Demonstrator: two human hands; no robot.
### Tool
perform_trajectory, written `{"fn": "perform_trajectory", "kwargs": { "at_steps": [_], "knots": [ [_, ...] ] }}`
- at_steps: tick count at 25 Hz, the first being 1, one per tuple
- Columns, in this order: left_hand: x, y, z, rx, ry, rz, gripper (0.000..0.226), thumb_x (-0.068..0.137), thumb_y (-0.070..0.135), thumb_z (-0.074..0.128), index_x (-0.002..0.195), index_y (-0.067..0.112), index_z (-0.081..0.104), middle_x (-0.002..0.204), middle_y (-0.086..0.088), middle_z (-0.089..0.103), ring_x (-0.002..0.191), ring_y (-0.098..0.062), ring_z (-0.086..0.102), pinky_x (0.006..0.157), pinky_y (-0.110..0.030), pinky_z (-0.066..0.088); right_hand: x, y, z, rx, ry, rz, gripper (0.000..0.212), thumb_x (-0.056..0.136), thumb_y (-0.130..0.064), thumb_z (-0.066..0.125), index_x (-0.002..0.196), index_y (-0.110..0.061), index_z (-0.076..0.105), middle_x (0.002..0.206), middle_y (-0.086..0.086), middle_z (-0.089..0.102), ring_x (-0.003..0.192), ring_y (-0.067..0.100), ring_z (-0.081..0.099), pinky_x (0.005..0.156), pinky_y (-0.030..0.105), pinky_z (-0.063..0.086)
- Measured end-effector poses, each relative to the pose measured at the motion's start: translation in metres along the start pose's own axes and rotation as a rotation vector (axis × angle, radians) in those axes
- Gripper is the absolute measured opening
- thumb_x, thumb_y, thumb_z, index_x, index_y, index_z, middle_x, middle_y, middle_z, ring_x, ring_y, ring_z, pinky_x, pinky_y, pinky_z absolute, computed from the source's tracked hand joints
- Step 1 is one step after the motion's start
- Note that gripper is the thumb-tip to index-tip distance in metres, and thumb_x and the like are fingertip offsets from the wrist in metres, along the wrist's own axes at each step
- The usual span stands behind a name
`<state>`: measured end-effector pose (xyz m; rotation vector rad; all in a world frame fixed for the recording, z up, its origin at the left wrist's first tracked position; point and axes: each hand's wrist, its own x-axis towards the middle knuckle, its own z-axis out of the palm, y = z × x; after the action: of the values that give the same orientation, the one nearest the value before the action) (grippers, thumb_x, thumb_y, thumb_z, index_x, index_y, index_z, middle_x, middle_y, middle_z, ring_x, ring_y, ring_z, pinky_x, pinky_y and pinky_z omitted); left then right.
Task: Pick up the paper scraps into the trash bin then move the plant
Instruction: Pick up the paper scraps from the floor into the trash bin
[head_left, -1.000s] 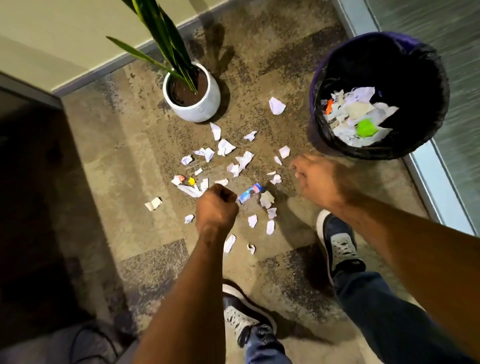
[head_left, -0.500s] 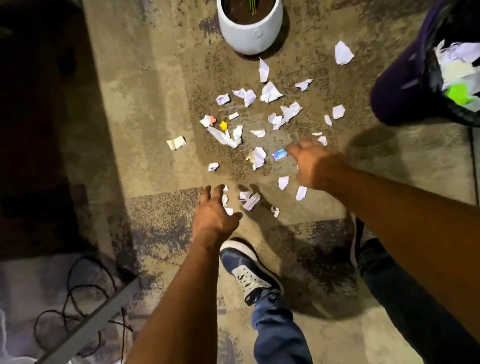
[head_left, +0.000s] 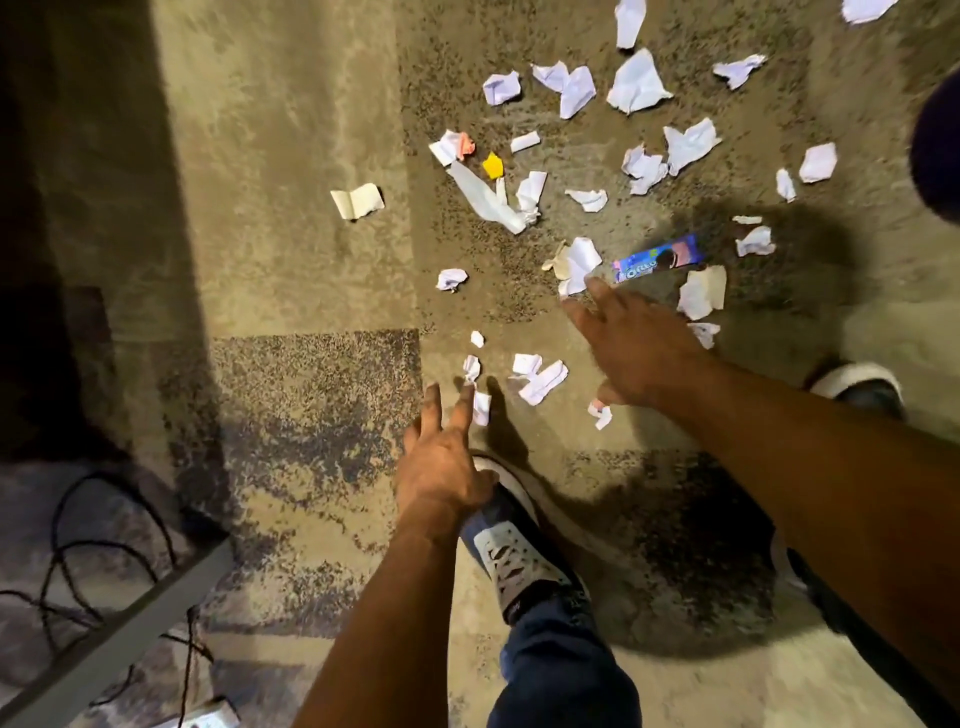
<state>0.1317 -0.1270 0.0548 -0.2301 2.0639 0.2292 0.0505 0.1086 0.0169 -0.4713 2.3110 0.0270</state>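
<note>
Both hands reach lower, fingers (head_left: 597, 291) spread, over crumpled white paper scraps (head_left: 636, 85) strewn across carpet (head_left: 311, 130)

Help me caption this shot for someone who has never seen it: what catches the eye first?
White paper scraps litter the carpet across the upper middle, with a blue cookie wrapper among them. Both hands are spread open: the right hand near the wrapper, the left hand by small scraps in front of a sneaker.

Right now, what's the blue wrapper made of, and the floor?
The blue wrapper looks like thin plastic film: glossy, with bright printing. The floor looks like carpet, matt and speckled with a fuzzy texture. The white scraps look like plain paper, crumpled and torn.
</note>
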Motion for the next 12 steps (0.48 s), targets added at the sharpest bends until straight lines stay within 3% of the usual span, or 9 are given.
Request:
{"fn": "perform_trajectory", "kwargs": {
  "at_steps": [3, 7, 9, 12],
  "knots": [
    [0.051, 0.003, 0.010, 0.027, 0.130, 0.083, 0.118, 0.077, 0.046, 0.081, 0.156, 0.048, -0.007, 0.162, 0.005, -0.032, 0.150, -0.041, 0.006, 0.117, -0.053, 0.028, 0.053, 0.011, -0.003, 0.060, 0.090, -0.080, 0.124, 0.061, -0.058, 0.083, 0.155, -0.031, 0.008, 0.164, 0.010, -0.007, 0.149, 0.037, 0.010, 0.112, 0.057, 0.033],
    [0.097, 0.006, 0.026, 0.096, 0.108, 0.157, 0.137, 0.060, 0.057, 0.088, 0.154, 0.048, -0.011, 0.160, -0.004, -0.031, 0.144, -0.042, 0.009, 0.114, -0.056, 0.034, 0.104, 0.020, -0.008, 0.100, -0.007, -0.062, 0.127, 0.054, -0.079, 0.073, 0.154, -0.042, 0.004, 0.164, 0.009, -0.006, 0.148, 0.041, 0.007, 0.113, 0.061, 0.027],
    [0.104, 0.009, 0.038, 0.136, 0.088, 0.176, 0.128, 0.072, 0.039, 0.086, 0.154, 0.043, -0.013, 0.160, -0.008, -0.024, 0.141, -0.040, 0.015, 0.110, -0.051, 0.040, 0.111, 0.013, 0.005, 0.101, -0.004, -0.026, 0.122, 0.052, -0.089, 0.062, 0.152, -0.044, 0.011, 0.163, 0.011, 0.003, 0.146, 0.042, 0.012, 0.112, 0.060, 0.028],
    [0.103, 0.012, 0.054, 0.119, 0.187, 0.186, 0.108, 0.081, -0.002, 0.070, 0.156, 0.032, 0.000, 0.154, -0.011, 0.003, 0.137, -0.034, 0.023, 0.102, -0.043, 0.050, 0.095, -0.010, 0.040, 0.005, 0.156, -0.069, 0.110, 0.054, -0.093, 0.054, 0.146, -0.036, 0.034, 0.157, 0.014, 0.023, 0.139, 0.040, 0.028, 0.106, 0.055, 0.036]
  ]
}}
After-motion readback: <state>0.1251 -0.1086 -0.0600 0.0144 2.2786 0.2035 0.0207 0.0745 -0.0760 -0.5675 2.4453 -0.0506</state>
